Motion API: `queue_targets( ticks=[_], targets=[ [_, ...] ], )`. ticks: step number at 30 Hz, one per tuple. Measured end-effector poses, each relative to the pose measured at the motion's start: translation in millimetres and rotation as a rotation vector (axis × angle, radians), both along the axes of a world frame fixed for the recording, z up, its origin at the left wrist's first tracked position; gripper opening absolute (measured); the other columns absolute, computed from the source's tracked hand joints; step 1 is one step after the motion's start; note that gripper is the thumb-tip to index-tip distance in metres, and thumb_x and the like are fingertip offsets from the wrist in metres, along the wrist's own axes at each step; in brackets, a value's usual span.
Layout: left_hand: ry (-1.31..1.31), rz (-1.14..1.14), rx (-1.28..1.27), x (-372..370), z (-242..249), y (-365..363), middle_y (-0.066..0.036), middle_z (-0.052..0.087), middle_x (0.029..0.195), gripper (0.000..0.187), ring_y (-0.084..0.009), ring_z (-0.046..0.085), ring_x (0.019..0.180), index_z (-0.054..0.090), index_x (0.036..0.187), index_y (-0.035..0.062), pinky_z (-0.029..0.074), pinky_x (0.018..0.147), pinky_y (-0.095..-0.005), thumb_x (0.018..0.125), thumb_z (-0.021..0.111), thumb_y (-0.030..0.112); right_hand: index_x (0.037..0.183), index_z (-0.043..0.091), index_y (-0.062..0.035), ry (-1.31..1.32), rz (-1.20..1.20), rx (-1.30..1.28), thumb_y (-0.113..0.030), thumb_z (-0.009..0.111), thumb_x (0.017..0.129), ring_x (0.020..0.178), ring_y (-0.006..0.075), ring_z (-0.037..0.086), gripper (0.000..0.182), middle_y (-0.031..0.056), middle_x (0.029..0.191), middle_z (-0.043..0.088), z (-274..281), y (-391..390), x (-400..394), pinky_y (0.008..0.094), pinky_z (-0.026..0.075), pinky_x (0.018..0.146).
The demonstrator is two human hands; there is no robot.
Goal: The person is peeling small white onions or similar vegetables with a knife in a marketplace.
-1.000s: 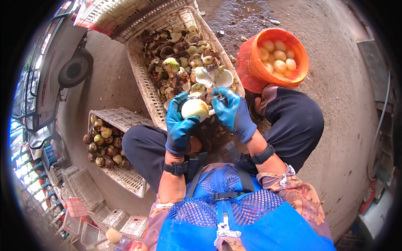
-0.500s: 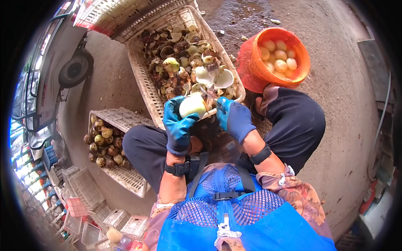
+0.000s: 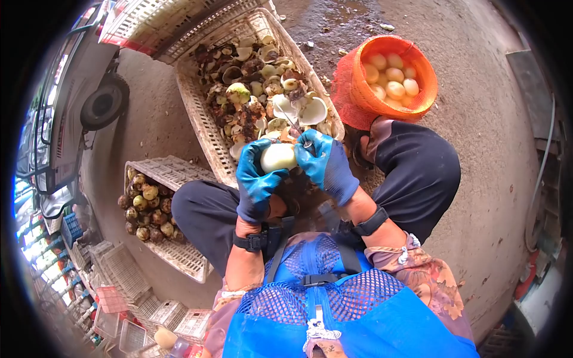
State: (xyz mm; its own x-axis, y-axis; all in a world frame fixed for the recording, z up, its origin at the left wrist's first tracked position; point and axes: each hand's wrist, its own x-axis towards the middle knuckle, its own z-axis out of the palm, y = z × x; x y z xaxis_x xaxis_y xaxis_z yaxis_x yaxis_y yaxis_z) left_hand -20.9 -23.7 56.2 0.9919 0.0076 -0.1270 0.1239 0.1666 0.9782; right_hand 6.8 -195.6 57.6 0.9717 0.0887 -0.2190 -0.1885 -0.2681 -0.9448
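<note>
Since the earlier frame my right hand (image 3: 327,167) has moved in from just apart to right up against the smooth, pale, round vegetable (image 3: 278,157). The fingers of my left hand (image 3: 255,179) are wrapped around its outer side in blue rubber-coated gloves, I think to keep so slick a ball from rolling. My right fingers are clenched on a thin metal tool (image 3: 307,144), its tip pointing up and away from me, which seems to keep it clear of my left palm. I hold the vegetable at the near end of the off-white slatted plastic crate (image 3: 203,130) of peelings, likely so scraps fall there. The orange round basket (image 3: 360,89) of pale, bare ones sits beyond my right knee, and brown-skinned ones (image 3: 150,203) lie beside my left, both probably within easy reach.
</note>
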Motion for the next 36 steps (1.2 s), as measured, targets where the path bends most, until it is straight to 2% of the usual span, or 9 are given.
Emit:
queue_targets(
  ticks=[4, 7, 12, 15, 20, 25, 29, 32, 36],
  targets=[
    [0.014, 0.006, -0.112, 1.4, -2.6, -1.0, -0.010, 0.059, 0.122, 0.062, -0.0216, 0.060, 0.112, 0.049, 0.130, 0.0016, 0.049, 0.098, -0.0343, 0.071, 0.067, -0.006, 0.096, 0.063, -0.0018, -0.010, -0.115, -0.138, -0.016, 0.062, 0.086, 0.082, 0.0402, 0.066, 0.017, 0.0222, 0.086, 0.067, -0.6, -2.4, 3.6, 0.0435, 0.051, 0.069],
    [-0.013, 0.052, -0.153, 3.9, 5.6, -3.4, -0.010, 0.059, 0.123, 0.065, -0.0221, 0.059, 0.114, 0.045, 0.137, 0.0025, 0.048, 0.100, -0.0341, 0.075, 0.066, 0.001, 0.099, 0.063, -0.0029, 0.006, -0.143, -0.182, -0.017, 0.063, 0.086, 0.083, 0.0390, 0.066, 0.019, 0.0217, 0.085, 0.066, -18.2, -11.4, 9.0, 0.0439, 0.051, 0.070],
    [0.113, 0.098, -0.779, 4.4, -7.6, -1.1, -0.021, 0.048, 0.137, 0.058, -0.0408, 0.052, 0.122, 0.042, 0.141, 0.0048, 0.043, 0.103, -0.0627, 0.087, 0.063, 0.012, 0.106, 0.064, -0.0043, -0.001, -0.143, -0.227, -0.015, 0.063, 0.086, 0.082, 0.0365, 0.067, 0.022, 0.0191, 0.086, 0.068, -38.8, -9.6, 2.4, 0.0407, 0.052, 0.071],
    [0.320, 0.146, -1.119, 5.0, -19.7, 5.7, -0.023, 0.046, 0.140, 0.055, -0.0455, 0.048, 0.127, 0.041, 0.141, 0.0038, 0.044, 0.103, -0.0612, 0.093, 0.062, 0.018, 0.105, 0.065, -0.0030, 0.062, -0.169, -0.018, -0.014, 0.063, 0.089, 0.075, 0.0237, 0.067, 0.020, 0.0137, 0.082, 0.069, -26.3, -3.8, -0.4, 0.0341, 0.052, 0.069],
    [0.446, 0.123, -1.178, 1.8, -40.3, 13.2, -0.026, 0.054, 0.131, 0.055, -0.0452, 0.053, 0.121, 0.049, 0.135, 0.0015, 0.054, 0.092, -0.0532, 0.093, 0.062, 0.035, 0.100, 0.067, 0.0011, 0.171, -0.207, 0.488, -0.013, 0.061, 0.093, 0.075, 0.0046, 0.058, 0.016, 0.0028, 0.082, 0.067, -12.6, 7.6, -2.1, 0.0250, 0.050, 0.066],
    [0.493, -0.022, -1.220, -3.0, -47.5, 16.6, -0.024, 0.063, 0.120, 0.061, -0.0406, 0.064, 0.106, 0.052, 0.132, 0.0019, 0.058, 0.075, -0.0486, 0.095, 0.051, 0.050, 0.102, 0.067, 0.0009, 0.043, -0.277, 0.469, -0.010, 0.060, 0.094, 0.077, 0.0063, 0.060, 0.015, 0.0032, 0.088, 0.069, -21.7, 12.3, -1.3, 0.0251, 0.050, 0.067],
    [0.473, -0.014, -1.186, -2.5, -39.1, 12.8, -0.024, 0.065, 0.116, 0.060, -0.0401, 0.066, 0.099, 0.053, 0.131, 0.0027, 0.058, 0.075, -0.0481, 0.095, 0.051, 0.051, 0.108, 0.066, 0.0005, 0.022, -0.266, 0.550, -0.006, 0.062, 0.093, 0.082, 0.0071, 0.061, 0.018, 0.0041, 0.095, 0.070, -30.6, 14.7, 0.6, 0.0242, 0.052, 0.071],
    [0.458, -0.026, -1.193, -3.1, -35.7, 12.8, -0.025, 0.065, 0.115, 0.059, -0.0402, 0.066, 0.099, 0.053, 0.130, 0.0033, 0.058, 0.077, -0.0473, 0.095, 0.051, 0.050, 0.112, 0.065, 0.0002, 0.156, -0.096, 0.264, -0.003, 0.061, 0.093, 0.081, 0.0070, 0.062, 0.021, 0.0044, 0.099, 0.070, -13.4, 2.0, 0.7, 0.0237, 0.052, 0.072],
    [0.456, 0.004, -1.115, -3.9, -27.9, 6.7, -0.024, 0.065, 0.116, 0.058, -0.0384, 0.067, 0.095, 0.053, 0.131, 0.0037, 0.059, 0.072, -0.0423, 0.097, 0.049, 0.051, 0.122, 0.061, -0.0005, 0.065, -0.202, 0.654, -0.009, 0.063, 0.092, 0.073, 0.0072, 0.061, 0.032, 0.0042, 0.095, 0.069, -19.9, 14.7, -0.2, 0.0238, 0.052, 0.066]
  ],
)
